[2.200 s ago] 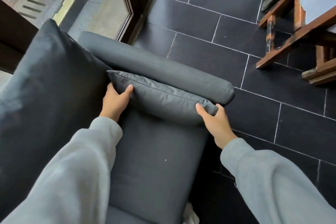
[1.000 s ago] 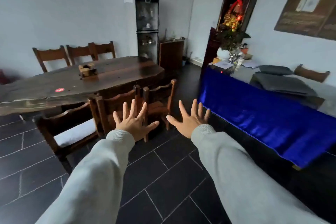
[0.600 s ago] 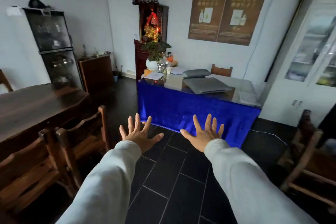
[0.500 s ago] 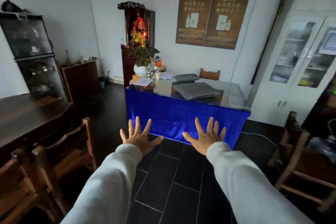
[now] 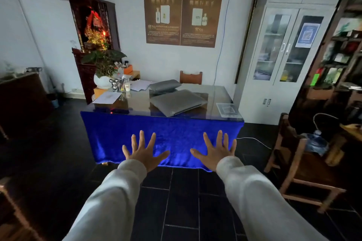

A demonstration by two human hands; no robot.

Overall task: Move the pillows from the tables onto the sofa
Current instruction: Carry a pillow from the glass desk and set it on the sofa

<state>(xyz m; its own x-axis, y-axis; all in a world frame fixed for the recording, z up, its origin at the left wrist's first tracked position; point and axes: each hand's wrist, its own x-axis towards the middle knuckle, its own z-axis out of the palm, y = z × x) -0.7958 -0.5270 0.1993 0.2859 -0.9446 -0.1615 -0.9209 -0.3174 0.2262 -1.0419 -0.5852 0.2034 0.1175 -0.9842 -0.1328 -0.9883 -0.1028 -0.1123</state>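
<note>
Two grey pillows lie on a glass-topped table [image 5: 135,106] draped with a blue cloth. The large flat pillow [image 5: 177,102] sits near the table's middle, and a smaller plump pillow [image 5: 164,85] lies just behind it. My left hand [image 5: 144,151] and my right hand [image 5: 216,149] are stretched out in front of me, fingers spread, holding nothing. Both hands hover in front of the blue cloth, well short of the pillows. The sofa is out of view.
A potted plant [image 5: 104,68], cups and papers crowd the table's left end. A wooden chair [image 5: 191,77] stands behind the table. Wooden chairs [image 5: 299,164] stand to my right, a white glass-door cabinet [image 5: 284,49] at the back right, dark tiled floor [image 5: 180,201] between me and the table.
I let go of a pillow set against the sofa's armrest, turned away from the sofa, and swung right past the dining table. The blue table has come nearer and centred. Both hands stay spread.
</note>
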